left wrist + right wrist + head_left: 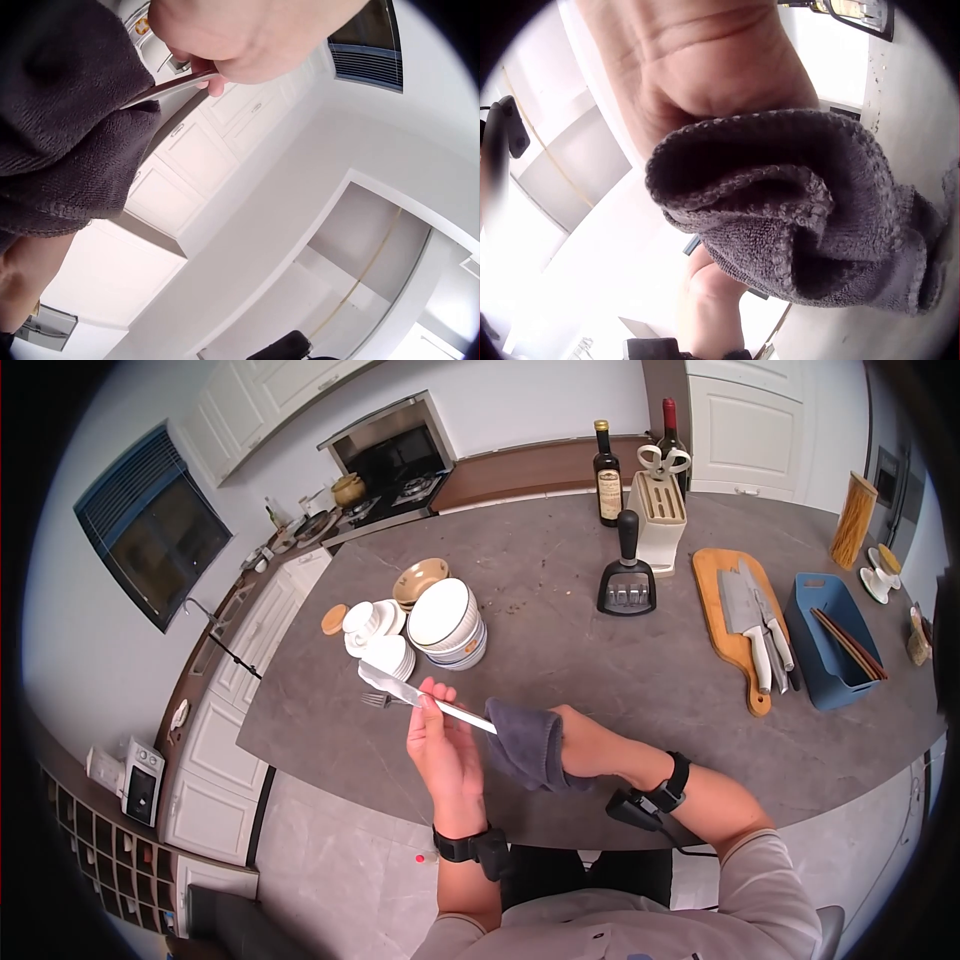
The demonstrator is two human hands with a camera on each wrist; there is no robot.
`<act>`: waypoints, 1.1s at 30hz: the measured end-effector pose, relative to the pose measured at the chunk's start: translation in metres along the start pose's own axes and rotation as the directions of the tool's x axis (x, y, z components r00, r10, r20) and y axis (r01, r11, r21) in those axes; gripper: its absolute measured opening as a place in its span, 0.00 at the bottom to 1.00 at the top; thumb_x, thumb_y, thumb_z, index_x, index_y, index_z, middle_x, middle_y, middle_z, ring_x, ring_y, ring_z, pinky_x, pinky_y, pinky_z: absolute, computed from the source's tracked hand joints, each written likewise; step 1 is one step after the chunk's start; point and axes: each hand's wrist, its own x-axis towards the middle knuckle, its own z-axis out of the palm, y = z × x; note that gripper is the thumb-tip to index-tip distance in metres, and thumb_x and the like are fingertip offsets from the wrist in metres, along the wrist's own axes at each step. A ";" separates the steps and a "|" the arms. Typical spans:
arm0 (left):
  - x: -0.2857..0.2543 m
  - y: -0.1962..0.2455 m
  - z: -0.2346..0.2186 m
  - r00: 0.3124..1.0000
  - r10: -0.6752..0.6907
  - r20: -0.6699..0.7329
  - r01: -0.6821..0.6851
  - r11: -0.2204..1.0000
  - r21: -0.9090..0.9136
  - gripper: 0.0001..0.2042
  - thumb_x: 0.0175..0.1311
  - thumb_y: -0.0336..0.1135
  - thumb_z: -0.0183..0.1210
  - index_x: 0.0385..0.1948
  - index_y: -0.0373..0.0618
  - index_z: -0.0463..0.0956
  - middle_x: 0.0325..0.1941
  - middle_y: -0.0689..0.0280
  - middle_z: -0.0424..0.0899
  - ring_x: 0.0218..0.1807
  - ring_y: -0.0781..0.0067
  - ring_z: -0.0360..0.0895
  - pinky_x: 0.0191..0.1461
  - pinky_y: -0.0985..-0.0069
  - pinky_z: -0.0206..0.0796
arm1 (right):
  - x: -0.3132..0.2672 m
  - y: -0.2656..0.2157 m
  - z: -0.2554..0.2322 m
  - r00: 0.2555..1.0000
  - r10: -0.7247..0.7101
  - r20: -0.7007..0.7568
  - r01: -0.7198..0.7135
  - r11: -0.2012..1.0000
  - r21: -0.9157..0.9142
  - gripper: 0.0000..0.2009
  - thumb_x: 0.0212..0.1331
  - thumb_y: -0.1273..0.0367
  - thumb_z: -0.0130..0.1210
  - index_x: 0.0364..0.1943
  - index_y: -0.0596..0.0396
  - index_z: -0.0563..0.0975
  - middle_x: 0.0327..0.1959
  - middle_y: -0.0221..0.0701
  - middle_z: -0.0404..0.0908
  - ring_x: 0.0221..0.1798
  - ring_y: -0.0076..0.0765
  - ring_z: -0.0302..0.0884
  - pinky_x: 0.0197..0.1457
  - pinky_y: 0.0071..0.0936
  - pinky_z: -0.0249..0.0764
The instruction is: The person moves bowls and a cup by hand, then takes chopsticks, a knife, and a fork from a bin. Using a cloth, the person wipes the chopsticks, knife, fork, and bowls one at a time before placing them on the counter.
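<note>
A long metal utensil with a flat, broad end (392, 685) slants across the head view. My left hand (445, 750) pinches it near the broad end between thumb and fingers; in the left wrist view the left hand (247, 34) holds its thin shaft (171, 88). A dark grey cloth (527, 745) wraps the other end, and my right hand (590, 745) grips through it. In the right wrist view the folded cloth (810, 225) hangs below the right hand (720, 75), hiding the fingers.
Stacked bowls (445, 615), white dishes (385, 658) and a fork (377, 700) lie beyond my left hand. Farther right are a black-handled tool (628, 585), a knife block (657, 510), two bottles, a cutting board (718, 585) with knives, and a blue bin (825, 650) holding chopsticks.
</note>
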 end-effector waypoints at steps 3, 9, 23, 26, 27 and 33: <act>0.006 0.003 -0.004 0.999 0.038 -0.012 -0.038 0.999 -0.008 0.15 0.69 0.37 0.51 0.52 0.38 0.70 0.45 0.65 0.79 0.47 0.77 0.75 0.49 0.77 0.69 | -0.001 0.001 -0.003 1.000 -0.008 -0.018 0.007 0.999 -0.034 0.10 0.59 0.70 0.51 0.36 0.66 0.77 0.27 0.39 0.81 0.30 0.23 0.71 0.38 0.28 0.72; -0.024 0.002 0.020 0.995 0.009 0.101 -0.014 0.999 0.046 0.21 0.70 0.36 0.49 0.62 0.41 0.59 0.51 0.64 0.74 0.49 0.76 0.74 0.54 0.74 0.67 | 0.001 0.007 0.001 0.996 -0.030 -0.083 0.033 0.999 0.038 0.11 0.60 0.69 0.51 0.37 0.66 0.77 0.28 0.36 0.82 0.32 0.21 0.72 0.38 0.27 0.72; -0.040 0.000 0.015 0.838 -0.416 0.353 0.343 0.905 0.251 0.18 0.70 0.36 0.49 0.57 0.38 0.66 0.29 0.67 0.77 0.21 0.83 0.70 0.21 0.85 0.63 | 0.008 0.000 -0.021 0.964 0.231 -0.132 -0.050 0.646 0.762 0.12 0.63 0.65 0.53 0.46 0.56 0.76 0.36 0.28 0.81 0.39 0.25 0.79 0.42 0.24 0.76; -0.032 -0.013 -0.003 0.727 -0.515 0.454 0.414 0.857 0.308 0.16 0.72 0.36 0.46 0.54 0.35 0.70 0.29 0.62 0.79 0.22 0.79 0.73 0.24 0.84 0.66 | 0.006 0.009 -0.021 0.978 0.106 -0.180 -0.020 0.906 0.423 0.11 0.64 0.67 0.52 0.46 0.57 0.76 0.34 0.29 0.81 0.36 0.25 0.80 0.39 0.24 0.77; -0.033 -0.014 -0.002 0.739 -0.529 0.417 0.395 0.842 0.366 0.16 0.72 0.36 0.46 0.52 0.35 0.71 0.29 0.62 0.79 0.23 0.79 0.74 0.26 0.83 0.67 | 0.005 0.005 -0.023 0.980 0.112 -0.166 -0.010 0.855 0.518 0.10 0.63 0.68 0.52 0.44 0.58 0.76 0.33 0.29 0.81 0.33 0.24 0.79 0.36 0.23 0.77; -0.057 -0.027 -0.008 0.800 -0.519 0.301 0.371 0.821 0.433 0.14 0.71 0.33 0.46 0.49 0.32 0.72 0.30 0.63 0.78 0.31 0.77 0.75 0.35 0.81 0.67 | 0.010 0.004 -0.026 0.935 0.085 -0.344 0.138 0.806 0.575 0.08 0.62 0.71 0.53 0.40 0.61 0.77 0.30 0.29 0.81 0.28 0.21 0.78 0.29 0.20 0.75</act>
